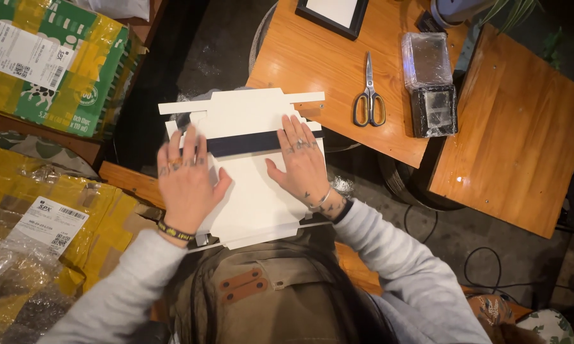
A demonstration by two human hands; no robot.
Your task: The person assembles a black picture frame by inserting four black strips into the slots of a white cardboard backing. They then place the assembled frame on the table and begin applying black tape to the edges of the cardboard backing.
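A flat white cardboard cut-out (248, 114) with tabs lies across my lap, and a dark navy strip (242, 144) runs across its middle. My left hand (186, 181) presses flat on the left part of the card, fingers spread over the strip's left end. On the right part rests my right hand (305, 162), palm down, with its fingertips over the strip's right end. Neither hand grips anything. Both wear rings and wrist bands, and grey sleeves cover my arms.
Scissors (368, 95) lie on the orange wooden table (312, 51), beside a clear plastic-wrapped box (425, 58) and a black box (435, 111). A dark picture frame (333, 14) sits at the table's far edge. Taped parcels (44, 57) are stacked at left; another wooden surface (523, 127) stands at right.
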